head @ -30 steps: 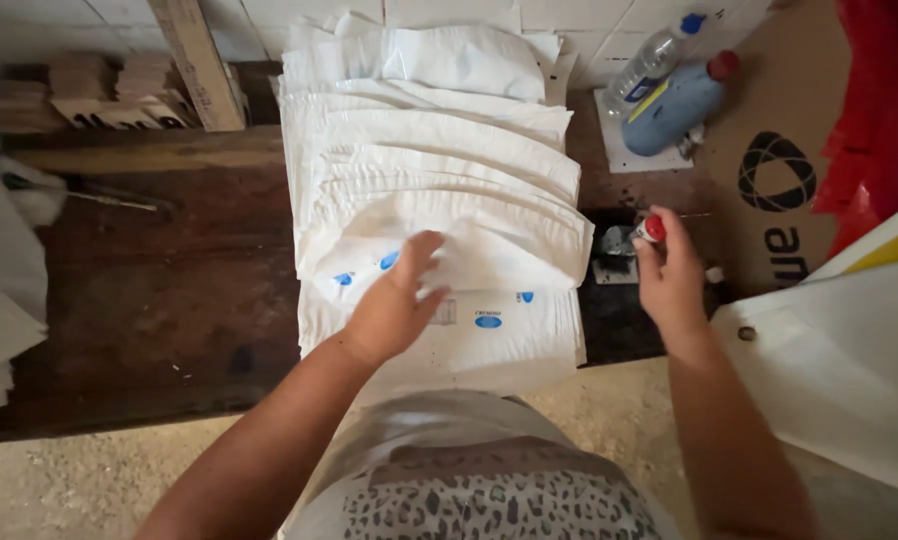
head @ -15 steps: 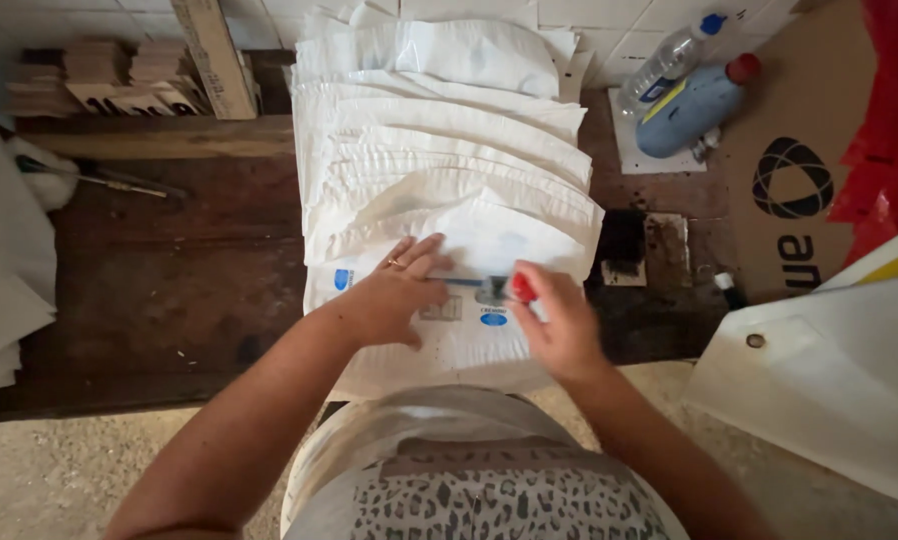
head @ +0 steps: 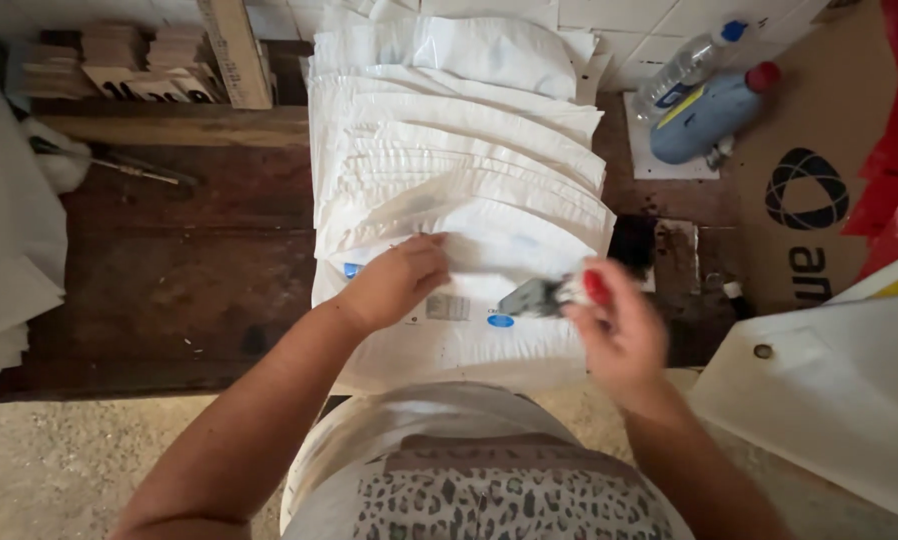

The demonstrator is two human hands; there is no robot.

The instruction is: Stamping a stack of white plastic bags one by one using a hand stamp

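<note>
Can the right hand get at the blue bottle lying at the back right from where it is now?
Probably yes: the right hand holds a small tool, but nothing stands between it and the blue bottle, only bare tabletop.

Soft even daylight, faint shadows; right hand (head: 619,335) motion-blurred, edges distorted.

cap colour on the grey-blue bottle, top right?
Red. The bottle lies beside a clear one; its cap shows best in the head view.

White bags (head: 459,190) with blue marks lie stacked on a dark brown wooden bench (head: 169,260). The right hand (head: 624,335) holds a red-capped tool (head: 559,293); behind stand a blue bottle (head: 714,112), red-capped, and brown cardboard (head: 819,150) printed black.
</note>
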